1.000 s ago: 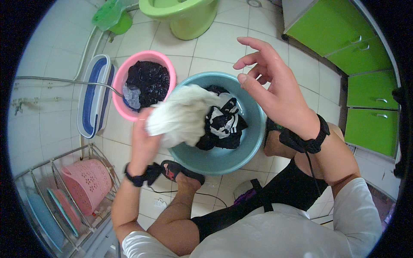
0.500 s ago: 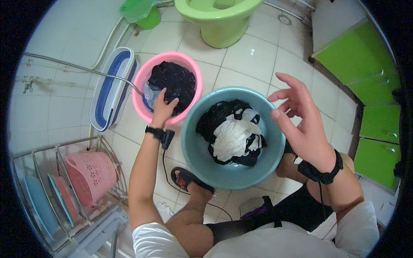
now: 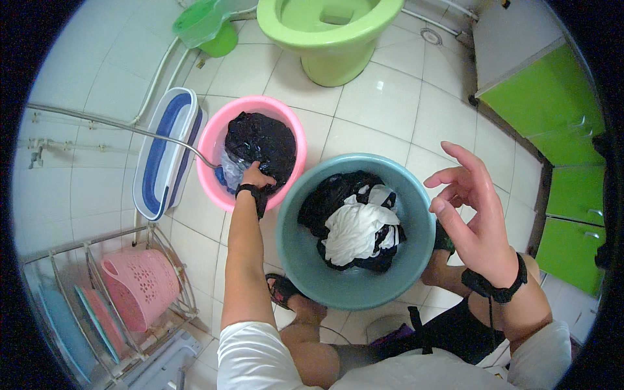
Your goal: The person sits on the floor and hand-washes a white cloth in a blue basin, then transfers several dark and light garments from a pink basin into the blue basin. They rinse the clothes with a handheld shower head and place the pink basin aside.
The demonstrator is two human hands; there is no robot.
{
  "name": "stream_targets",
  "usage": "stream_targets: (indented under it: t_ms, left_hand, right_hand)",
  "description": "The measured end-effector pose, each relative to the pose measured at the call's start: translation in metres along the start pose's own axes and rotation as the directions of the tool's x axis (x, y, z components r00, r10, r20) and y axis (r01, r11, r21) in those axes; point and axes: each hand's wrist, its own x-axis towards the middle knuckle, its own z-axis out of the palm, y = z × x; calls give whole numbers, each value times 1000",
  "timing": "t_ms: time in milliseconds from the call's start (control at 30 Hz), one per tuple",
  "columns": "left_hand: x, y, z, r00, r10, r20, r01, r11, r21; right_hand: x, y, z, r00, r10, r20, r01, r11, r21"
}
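Observation:
At the pink basin [image 3: 202, 140], my left hand [image 3: 257, 175] reaches over the near rim, its fingers bent into the wet black cloth [image 3: 263, 144]. Some fingertips are hidden in the folds. Bluish-white cloth [image 3: 237, 170] lies beside my hand in the same basin. My right hand [image 3: 473, 208] hangs in the air by the right rim of the larger teal basin [image 3: 289, 237], fingers apart and holding nothing. Inside the teal basin a crumpled white cloth [image 3: 354, 231] rests on black cloth [image 3: 318, 201].
A metal hose [image 3: 123, 125] runs from the left wall into the pink basin. Beside it stands a blue-and-white folding tub [image 3: 160, 159]. A rack [image 3: 91, 244] holds a pink basket [image 3: 140, 286]. A green toilet [image 3: 335, 62] is ahead, green cabinets [image 3: 575, 185] at right.
My left hand has gone from spread fingers above the black cloth to bent fingers down in it. The view has shifted slightly; my right hand stays raised and open.

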Motion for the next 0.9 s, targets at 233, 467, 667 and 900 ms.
stream_targets:
  t_ms: [233,467,667,900]
  left_hand:
    - [-26,-11,-10,947,-44,-318,-115,878,-465]
    - [-84,-6,-81,901,45,-431,-373,588,-718]
    - [-145,22,-152,829,42,-558,-520,429,-739]
    - [-246,58,-214,748,149,-647,-641,415,-646]
  right_hand:
    - [-7,3,-6,999,-48,-8,49,998,26]
    - [-20,0,-10,995,-100,-17,101,993,54]
    - [-26,-8,-12,993,-120,-15,120,991,58]
    - [-33,-18,-22,989,-146,-20,147,987,57]
